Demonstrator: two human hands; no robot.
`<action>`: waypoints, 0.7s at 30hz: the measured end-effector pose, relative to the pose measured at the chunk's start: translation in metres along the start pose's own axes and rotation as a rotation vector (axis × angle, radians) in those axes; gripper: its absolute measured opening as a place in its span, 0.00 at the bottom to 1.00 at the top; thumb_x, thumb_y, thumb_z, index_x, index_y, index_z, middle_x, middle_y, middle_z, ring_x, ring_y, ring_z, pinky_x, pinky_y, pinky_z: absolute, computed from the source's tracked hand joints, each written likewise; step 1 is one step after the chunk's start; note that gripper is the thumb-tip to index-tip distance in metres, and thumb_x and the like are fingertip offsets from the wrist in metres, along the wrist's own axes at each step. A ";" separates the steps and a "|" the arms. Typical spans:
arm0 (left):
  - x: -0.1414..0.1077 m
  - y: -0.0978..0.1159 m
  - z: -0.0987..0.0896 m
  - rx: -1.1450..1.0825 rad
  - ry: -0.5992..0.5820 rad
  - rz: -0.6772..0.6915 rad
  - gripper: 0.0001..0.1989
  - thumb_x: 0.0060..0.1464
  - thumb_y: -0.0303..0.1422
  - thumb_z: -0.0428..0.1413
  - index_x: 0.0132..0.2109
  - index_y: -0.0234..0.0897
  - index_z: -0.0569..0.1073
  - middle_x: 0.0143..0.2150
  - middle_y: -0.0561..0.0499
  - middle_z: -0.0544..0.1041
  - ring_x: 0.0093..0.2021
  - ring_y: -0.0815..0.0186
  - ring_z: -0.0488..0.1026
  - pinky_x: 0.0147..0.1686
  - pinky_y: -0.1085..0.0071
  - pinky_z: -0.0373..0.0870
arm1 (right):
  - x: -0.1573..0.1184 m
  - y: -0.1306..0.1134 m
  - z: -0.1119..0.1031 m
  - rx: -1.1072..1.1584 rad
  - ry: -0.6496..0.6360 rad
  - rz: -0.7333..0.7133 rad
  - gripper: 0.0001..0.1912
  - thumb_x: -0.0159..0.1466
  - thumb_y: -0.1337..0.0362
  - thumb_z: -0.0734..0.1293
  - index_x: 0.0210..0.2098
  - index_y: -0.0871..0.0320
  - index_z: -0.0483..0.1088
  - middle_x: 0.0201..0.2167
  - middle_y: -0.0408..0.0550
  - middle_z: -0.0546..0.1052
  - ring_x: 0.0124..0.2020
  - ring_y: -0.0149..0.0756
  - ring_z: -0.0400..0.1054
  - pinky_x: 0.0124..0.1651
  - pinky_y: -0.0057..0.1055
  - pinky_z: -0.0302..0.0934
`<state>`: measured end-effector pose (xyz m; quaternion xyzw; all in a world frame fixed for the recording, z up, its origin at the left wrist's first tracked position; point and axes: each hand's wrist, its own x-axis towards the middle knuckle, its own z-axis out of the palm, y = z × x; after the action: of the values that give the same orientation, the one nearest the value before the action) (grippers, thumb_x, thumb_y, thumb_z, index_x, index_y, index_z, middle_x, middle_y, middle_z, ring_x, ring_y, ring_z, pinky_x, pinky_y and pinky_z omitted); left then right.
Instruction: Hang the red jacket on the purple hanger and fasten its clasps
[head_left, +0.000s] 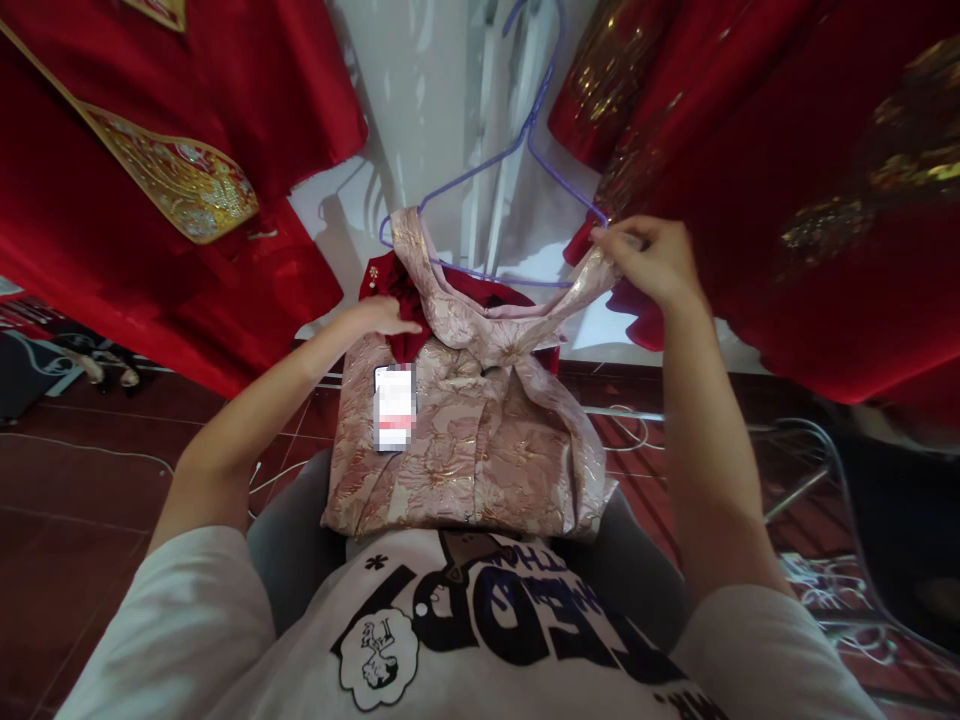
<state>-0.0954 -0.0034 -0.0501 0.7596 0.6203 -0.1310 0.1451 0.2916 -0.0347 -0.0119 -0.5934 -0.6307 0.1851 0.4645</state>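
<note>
A pink and gold brocade dress (450, 450) lies across my lap, its upper part raised by a purple hanger (487, 160). One strap loops over the hanger's left end. My right hand (652, 255) pinches the other strap at the hanger's right end. Against dark red fabric (401, 290) with a small beaded ornament, beside the dress's bodice, is my left hand (386, 318). Its index finger is stretched out; whether it grips the fabric I cannot make out. A phone (394, 410) with a lit, blurred screen rests on the dress below that hand.
Red garments with gold embroidery hang at the left (172, 170) and right (825, 200). A pale wall stands behind the hanger. A dark chair (900, 520) with metal legs is at the right. White cables (832, 580) lie on the red tiled floor (75, 540).
</note>
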 end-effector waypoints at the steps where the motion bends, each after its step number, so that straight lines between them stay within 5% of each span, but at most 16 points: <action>1: 0.001 -0.001 -0.011 -0.038 0.083 0.019 0.28 0.64 0.53 0.53 0.45 0.29 0.83 0.34 0.41 0.83 0.40 0.52 0.82 0.45 0.62 0.76 | -0.002 -0.003 0.001 -0.043 0.043 -0.015 0.08 0.65 0.58 0.74 0.38 0.55 0.77 0.40 0.47 0.82 0.42 0.37 0.71 0.51 0.34 0.62; 5: 0.003 0.002 -0.046 -0.149 0.711 0.110 0.22 0.69 0.45 0.49 0.55 0.34 0.77 0.47 0.41 0.81 0.55 0.52 0.75 0.56 0.59 0.70 | -0.008 -0.015 0.006 -0.131 0.152 -0.061 0.04 0.65 0.62 0.73 0.39 0.55 0.77 0.44 0.48 0.83 0.46 0.38 0.74 0.54 0.32 0.63; 7: 0.005 0.006 -0.057 -0.142 0.913 0.169 0.21 0.71 0.42 0.45 0.63 0.40 0.71 0.54 0.41 0.78 0.64 0.52 0.68 0.62 0.56 0.65 | -0.007 -0.017 0.009 -0.133 0.140 -0.092 0.03 0.67 0.62 0.70 0.39 0.53 0.75 0.46 0.48 0.83 0.48 0.39 0.74 0.56 0.33 0.63; 13: 0.018 0.006 -0.069 -0.038 0.729 0.321 0.21 0.71 0.38 0.43 0.64 0.35 0.69 0.56 0.37 0.76 0.64 0.48 0.68 0.65 0.53 0.62 | -0.004 -0.011 0.008 -0.247 0.181 -0.070 0.06 0.67 0.68 0.66 0.42 0.52 0.66 0.52 0.52 0.79 0.53 0.42 0.72 0.60 0.36 0.62; 21: 0.008 -0.007 -0.071 0.096 0.757 0.311 0.16 0.69 0.37 0.47 0.54 0.36 0.76 0.46 0.38 0.79 0.58 0.47 0.75 0.56 0.57 0.68 | -0.007 -0.026 0.009 -0.382 0.257 0.086 0.04 0.65 0.67 0.65 0.39 0.52 0.68 0.50 0.52 0.80 0.52 0.48 0.72 0.61 0.48 0.62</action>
<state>-0.0990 0.0326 0.0116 0.8448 0.5008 0.1523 -0.1107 0.2685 -0.0442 0.0017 -0.7155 -0.5642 0.0050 0.4120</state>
